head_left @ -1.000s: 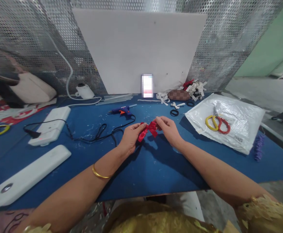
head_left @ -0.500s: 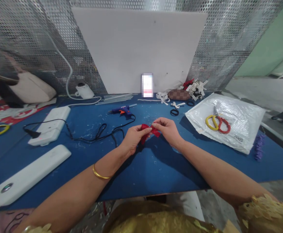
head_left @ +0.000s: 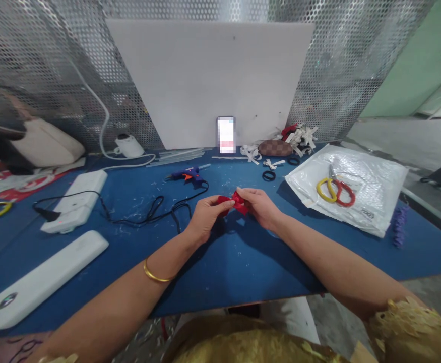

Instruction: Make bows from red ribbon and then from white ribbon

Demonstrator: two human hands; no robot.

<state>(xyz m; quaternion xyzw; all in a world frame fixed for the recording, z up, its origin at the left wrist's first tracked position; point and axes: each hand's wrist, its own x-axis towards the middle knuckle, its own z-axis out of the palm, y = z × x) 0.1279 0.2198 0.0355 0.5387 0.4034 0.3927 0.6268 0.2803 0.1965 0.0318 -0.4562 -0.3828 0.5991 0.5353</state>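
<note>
A red ribbon bow (head_left: 239, 202) is held above the blue table between my two hands, its loops partly covered by fingers. My left hand (head_left: 207, 216) pinches its left side, thumb on top. From the other side, my right hand (head_left: 261, 205) grips the bow's right part with thumb and fingertips. Beyond my left hand lies a blue glue gun (head_left: 190, 175) with an orange trigger, its black cord curling across the table. Past my right hand is a black hair tie (head_left: 269, 175), with a small white ribbon bow (head_left: 273, 164) behind it.
Scissors (head_left: 335, 192) with yellow and red handles rest on a white plastic mailer (head_left: 356, 214) at the right. A power strip (head_left: 77, 201) and a long white device (head_left: 46, 282) lie left. A phone (head_left: 226, 135) leans against the white board (head_left: 205, 75) behind glue sticks (head_left: 182, 156).
The red bow has been turned and spread, so more of its loops show. My right fingers have shifted slightly around it. The whole view has moved a little.
</note>
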